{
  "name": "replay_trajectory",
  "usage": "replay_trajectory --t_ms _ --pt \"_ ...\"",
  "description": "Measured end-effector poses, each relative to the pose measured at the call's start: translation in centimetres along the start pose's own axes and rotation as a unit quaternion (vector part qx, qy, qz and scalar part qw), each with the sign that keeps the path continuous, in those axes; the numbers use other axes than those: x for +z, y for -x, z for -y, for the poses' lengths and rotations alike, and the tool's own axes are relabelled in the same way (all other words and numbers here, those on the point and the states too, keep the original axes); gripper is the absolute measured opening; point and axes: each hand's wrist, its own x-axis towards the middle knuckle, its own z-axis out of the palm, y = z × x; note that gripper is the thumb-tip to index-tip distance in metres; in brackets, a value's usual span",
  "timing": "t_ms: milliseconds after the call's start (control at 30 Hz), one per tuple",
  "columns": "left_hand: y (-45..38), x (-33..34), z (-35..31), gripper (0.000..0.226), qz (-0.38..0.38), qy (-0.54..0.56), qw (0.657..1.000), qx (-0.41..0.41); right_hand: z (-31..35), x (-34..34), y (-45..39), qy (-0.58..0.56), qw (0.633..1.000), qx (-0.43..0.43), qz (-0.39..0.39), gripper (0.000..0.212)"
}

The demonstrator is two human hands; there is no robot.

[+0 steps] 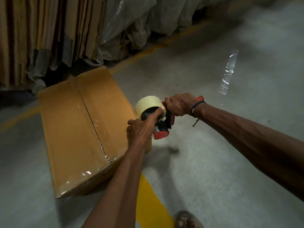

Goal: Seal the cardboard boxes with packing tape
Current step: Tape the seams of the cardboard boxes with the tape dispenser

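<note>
Head view, looking down at a grey concrete floor (213, 162). Closed brown cardboard box (79, 129) lies flat on it, left of centre, flaps meeting along a centre seam. Clear tape shines along the near part of that seam and over the near edge of the box.

Red-and-black handheld tape dispenser (164, 127) is held in the air just beside the box's right edge, loaded with a pale yellowish roll of packing tape (148, 104).

Right hand (180, 104): fingers curled tight round the red handle, full grip. Dark beaded bracelet (196, 107) on that wrist.

Left hand (141, 130): index finger extended, tip resting on the side of the roll near its core; the other fingers are curled near the front of the dispenser. Whether they pinch a tape end, cannot tell.

Loose strip of clear tape (228, 73) lies on the floor well apart from the box, to the right. Yellow painted floor line (149, 203) runs under the forearms. Upright flattened cardboard sheets (41, 30) stand behind the box, with plastic-wrapped bundles (131, 22) beside them. Sandalled foot (187, 219) shows at the bottom edge.
</note>
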Motion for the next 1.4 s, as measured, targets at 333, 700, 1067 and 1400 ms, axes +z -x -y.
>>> replay_trajectory --t_ms 333,700,1067,1400 --pt "0.5 -1.6 0.3 0.095 -0.013 -0.002 0.998 0.063 1.2 -0.4 0.6 0.044 0.999 -0.018 -0.013 0.045" --pt "1.1 -1.8 0.1 0.096 -0.009 0.001 0.998 0.064 1.6 0.0 1.0 0.065 0.994 -0.013 -0.087 0.045" --pt "1.2 -2.1 -0.1 0.141 0.018 -0.077 0.994 0.075 -1.0 1.7 1.5 0.013 0.981 0.025 -0.192 0.062" --pt "-0.1 -3.2 0.9 0.062 0.048 -0.155 0.981 0.104 -3.8 9.6 6.3 -0.104 0.956 0.178 -0.21 0.068"
